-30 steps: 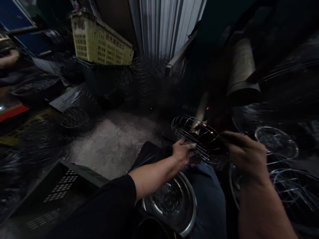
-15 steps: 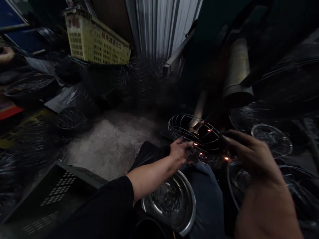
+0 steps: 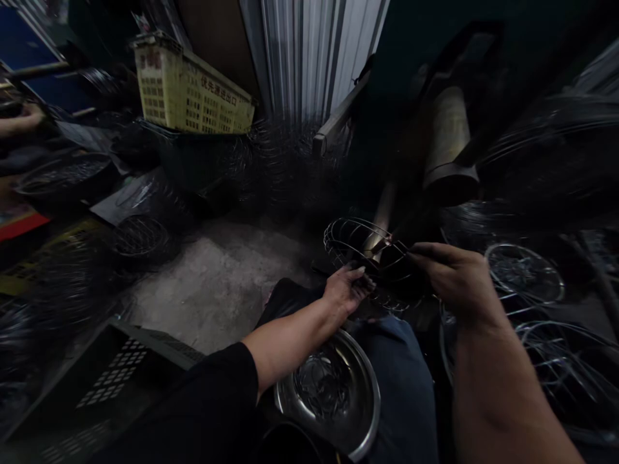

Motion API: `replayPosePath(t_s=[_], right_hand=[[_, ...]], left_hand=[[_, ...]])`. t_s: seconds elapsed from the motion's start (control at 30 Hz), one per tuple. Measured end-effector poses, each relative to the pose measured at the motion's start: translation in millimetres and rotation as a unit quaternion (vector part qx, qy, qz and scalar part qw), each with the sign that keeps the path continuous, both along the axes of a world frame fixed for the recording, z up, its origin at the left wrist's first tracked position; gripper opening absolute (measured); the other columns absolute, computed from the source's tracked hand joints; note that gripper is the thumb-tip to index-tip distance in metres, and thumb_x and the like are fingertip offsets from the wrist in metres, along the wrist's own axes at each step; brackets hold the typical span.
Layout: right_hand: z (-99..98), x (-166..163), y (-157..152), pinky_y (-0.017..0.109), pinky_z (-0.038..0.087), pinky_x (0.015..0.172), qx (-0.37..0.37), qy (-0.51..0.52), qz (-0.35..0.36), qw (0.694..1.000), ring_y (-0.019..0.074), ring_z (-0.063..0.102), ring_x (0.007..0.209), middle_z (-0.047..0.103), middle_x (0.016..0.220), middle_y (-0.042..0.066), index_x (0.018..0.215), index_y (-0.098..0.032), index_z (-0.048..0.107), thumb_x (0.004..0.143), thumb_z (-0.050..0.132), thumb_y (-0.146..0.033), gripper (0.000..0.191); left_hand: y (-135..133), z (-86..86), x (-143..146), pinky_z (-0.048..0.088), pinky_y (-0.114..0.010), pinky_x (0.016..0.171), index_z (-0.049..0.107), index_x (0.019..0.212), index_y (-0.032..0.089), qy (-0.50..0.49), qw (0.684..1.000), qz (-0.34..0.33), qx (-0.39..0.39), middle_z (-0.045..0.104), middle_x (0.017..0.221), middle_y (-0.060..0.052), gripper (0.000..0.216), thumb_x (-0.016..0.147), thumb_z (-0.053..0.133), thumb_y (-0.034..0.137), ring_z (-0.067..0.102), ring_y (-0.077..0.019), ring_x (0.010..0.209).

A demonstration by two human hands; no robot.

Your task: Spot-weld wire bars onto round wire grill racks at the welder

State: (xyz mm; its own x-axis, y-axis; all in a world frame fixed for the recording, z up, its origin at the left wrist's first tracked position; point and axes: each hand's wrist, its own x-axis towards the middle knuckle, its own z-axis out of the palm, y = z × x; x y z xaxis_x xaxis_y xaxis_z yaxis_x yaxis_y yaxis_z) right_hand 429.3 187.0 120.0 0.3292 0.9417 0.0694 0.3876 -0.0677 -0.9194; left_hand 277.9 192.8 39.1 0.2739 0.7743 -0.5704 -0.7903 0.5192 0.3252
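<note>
Nearest us, at the lower centre of the frame, a steel bowl [image 3: 329, 386] sits by our knees with loose wire pieces in it. Just above it our left hand [image 3: 345, 290] is closed on the near rim of the wire basket [image 3: 372, 258], which hangs over our lap right of centre, its top against a slanted metal rod [image 3: 380, 222]. Our right hand [image 3: 452, 277] has its fingers drawn together at the basket's top wires; it is too dark to tell whether they pinch a wire or a loose piece. The orange sparks that flew off the basket half a second ago are gone, so we judge that this contact has ended. The right hand has also moved up and left, toward the rod. Beyond lie the concrete floor [image 3: 213, 283] and, upper left, a yellow crate [image 3: 191, 90].
</note>
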Motion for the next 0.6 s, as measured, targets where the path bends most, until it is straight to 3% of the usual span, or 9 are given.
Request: replayPosePath(t_s=[0.2, 0.27, 0.33, 0.4, 0.47, 0.53, 0.6], right_hand=[[-2.1, -1.8, 1.6, 0.025, 0.047, 0.054, 0.0, 0.01, -0.023, 1.0, 0.0161, 0.062, 0.062, 0.069, 0.069, 0.002, 0.079, -0.019, 0.076, 0.058, 0.08, -0.043, 0.032], [-0.6, 5.0, -11.9, 0.023, 0.048, 0.052, -0.025, 0.034, -0.028, 0.999, 0.0167, 0.064, 0.065, 0.071, 0.076, 0.002, 0.087, -0.02, 0.077, 0.056, 0.082, -0.045, 0.04], [-3.9, 14.6, -30.1, 0.024, 0.052, 0.054, -0.067, 0.073, -0.009, 0.995, 0.0188, 0.067, 0.072, 0.074, 0.085, 0.004, 0.091, -0.022, 0.077, 0.05, 0.086, -0.047, 0.049], [-14.0, 22.6, -47.5, 0.026, 0.056, 0.057, -0.107, 0.127, 0.004, 0.986, 0.0204, 0.069, 0.073, 0.075, 0.087, 0.006, 0.091, -0.021, 0.078, 0.043, 0.09, -0.046, 0.056], [-27.2, 25.3, -59.1, 0.029, 0.057, 0.055, -0.111, 0.175, -0.01, 0.978, 0.0203, 0.069, 0.064, 0.075, 0.081, 0.006, 0.087, -0.021, 0.077, 0.038, 0.093, -0.045, 0.057], [-36.7, 22.2, -62.6, 0.029, 0.057, 0.052, -0.08, 0.197, -0.029, 0.977, 0.0196, 0.068, 0.059, 0.074, 0.076, 0.005, 0.085, -0.021, 0.077, 0.039, 0.094, -0.045, 0.055], [-38.3, 16.1, -59.6, 0.029, 0.058, 0.054, -0.055, 0.203, -0.031, 0.977, 0.02, 0.069, 0.062, 0.074, 0.077, 0.005, 0.086, -0.021, 0.077, 0.042, 0.094, -0.046, 0.053]], left_hand=[[-0.6, -8.2, 3.5, 0.049, -0.029, 0.065, 0.057, 0.079, 0.013, 0.011, 1.0, 0.005, -0.006, 0.053, 0.063, -0.001, 0.01, 0.077, 0.061, 0.004, 0.054, -0.0127, 0.057], [-2.8, -13.7, -0.2, 0.049, -0.03, 0.066, 0.061, 0.082, 0.013, 0.031, 0.999, -0.031, 0.022, 0.054, 0.065, -0.002, 0.009, 0.074, 0.064, 0.009, 0.054, -0.0136, 0.059], [-5.3, -20.2, -7.5, 0.05, -0.032, 0.072, 0.067, 0.088, 0.013, 0.101, 0.986, -0.097, 0.092, 0.057, 0.071, -0.003, 0.022, 0.067, 0.068, 0.009, 0.056, -0.0155, 0.065], [-7.4, -26.5, -15.5, 0.048, -0.036, 0.086, 0.073, 0.095, 0.018, 0.245, 0.937, -0.129, 0.212, 0.061, 0.081, -0.003, 0.041, 0.056, 0.073, 0.006, 0.058, -0.0193, 0.081], [-8.3, -31.2, -21.0, 0.041, -0.039, 0.101, 0.077, 0.099, 0.025, 0.402, 0.848, -0.097, 0.33, 0.063, 0.096, -0.004, 0.053, 0.05, 0.08, 0.005, 0.055, -0.0243, 0.101], [-8.0, -33.4, -22.9, 0.037, -0.039, 0.107, 0.079, 0.095, 0.029, 0.493, 0.776, -0.06, 0.388, 0.061, 0.103, -0.005, 0.047, 0.052, 0.085, 0.011, 0.051, -0.0274, 0.11], [-7.1, -33.4, -22.6, 0.038, -0.039, 0.105, 0.08, 0.093, 0.028, 0.513, 0.753, -0.046, 0.41, 0.06, 0.103, -0.006, 0.038, 0.057, 0.086, 0.017, 0.052, -0.0274, 0.109]])
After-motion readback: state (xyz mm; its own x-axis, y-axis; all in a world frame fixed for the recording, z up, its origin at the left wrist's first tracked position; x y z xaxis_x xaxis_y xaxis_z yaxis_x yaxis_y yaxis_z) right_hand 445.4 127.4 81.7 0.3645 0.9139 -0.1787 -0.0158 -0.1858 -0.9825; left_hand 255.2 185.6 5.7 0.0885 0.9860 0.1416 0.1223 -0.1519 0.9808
